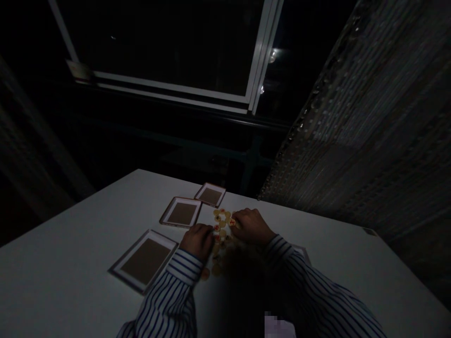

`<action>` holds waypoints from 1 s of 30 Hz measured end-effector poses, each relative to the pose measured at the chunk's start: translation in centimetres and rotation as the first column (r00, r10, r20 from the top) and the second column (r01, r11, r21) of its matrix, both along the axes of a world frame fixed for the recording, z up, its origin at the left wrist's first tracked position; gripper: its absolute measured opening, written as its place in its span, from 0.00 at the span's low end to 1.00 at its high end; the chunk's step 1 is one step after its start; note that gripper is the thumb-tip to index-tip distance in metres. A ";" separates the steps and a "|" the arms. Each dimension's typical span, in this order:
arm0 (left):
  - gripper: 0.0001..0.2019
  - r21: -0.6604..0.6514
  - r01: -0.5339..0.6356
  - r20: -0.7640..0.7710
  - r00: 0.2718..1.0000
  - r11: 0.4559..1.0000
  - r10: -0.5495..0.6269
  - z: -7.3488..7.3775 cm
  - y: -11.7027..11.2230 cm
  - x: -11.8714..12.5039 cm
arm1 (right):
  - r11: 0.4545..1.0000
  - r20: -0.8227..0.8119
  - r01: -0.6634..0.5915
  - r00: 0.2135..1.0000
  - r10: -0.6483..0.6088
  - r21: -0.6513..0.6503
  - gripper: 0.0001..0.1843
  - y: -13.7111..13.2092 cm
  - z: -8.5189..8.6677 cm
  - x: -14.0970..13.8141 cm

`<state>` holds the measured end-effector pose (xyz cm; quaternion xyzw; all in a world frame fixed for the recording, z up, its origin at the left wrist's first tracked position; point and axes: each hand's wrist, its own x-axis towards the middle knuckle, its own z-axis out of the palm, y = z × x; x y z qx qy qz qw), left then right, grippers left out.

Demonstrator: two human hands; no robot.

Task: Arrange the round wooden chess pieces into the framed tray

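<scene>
My right hand (252, 225) is closed, with a round xiangqi piece (232, 222) bearing a red mark at its fingertips. My left hand (196, 240) lies on the near left side of a loose cluster of similar pale wooden pieces (222, 224). Its fingers are curled beside a red-marked piece (216, 228), and what they hold, if anything, is hidden. Some pieces carry red or black characters; others look plain. Closer to me, between my wrists, another piece (205, 273) lies in shadow.
Three flat rectangular frames or shallow trays with brown centres lie left of the pieces: a large one (146, 260), a middle one (181, 212) and a far one (210, 194). The white table (81, 244) ends before a dark window (165, 89). A beaded curtain (352, 117) hangs at right.
</scene>
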<state>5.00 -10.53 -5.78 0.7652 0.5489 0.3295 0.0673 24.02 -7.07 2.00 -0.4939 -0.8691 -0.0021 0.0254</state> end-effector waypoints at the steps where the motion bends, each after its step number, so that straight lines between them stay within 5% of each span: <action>1: 0.13 0.009 0.001 0.019 1.000 1.000 -0.001 0.1 -0.1 0.1 | 1.000 -0.007 -0.009 1.000 0.009 0.000 0.14 -0.3 0.3 0.1; 10: 0.14 -0.020 -0.002 0.277 0.961 1.000 0.008 1.5 -0.7 2.0 | 0.991 -0.083 -0.065 0.994 0.075 0.121 0.13 -3.0 1.4 1.8; 19: 0.17 -0.198 0.146 0.612 0.790 0.969 0.006 2.3 -2.0 6.3 | 0.985 -0.141 -0.106 0.982 0.125 0.136 0.15 -4.9 1.5 3.6; 30: 0.14 -0.250 0.217 0.716 0.698 0.944 0.030 2.9 -2.4 9.9 | 0.985 -0.173 -0.086 0.979 0.111 0.148 0.13 -6.4 0.3 6.5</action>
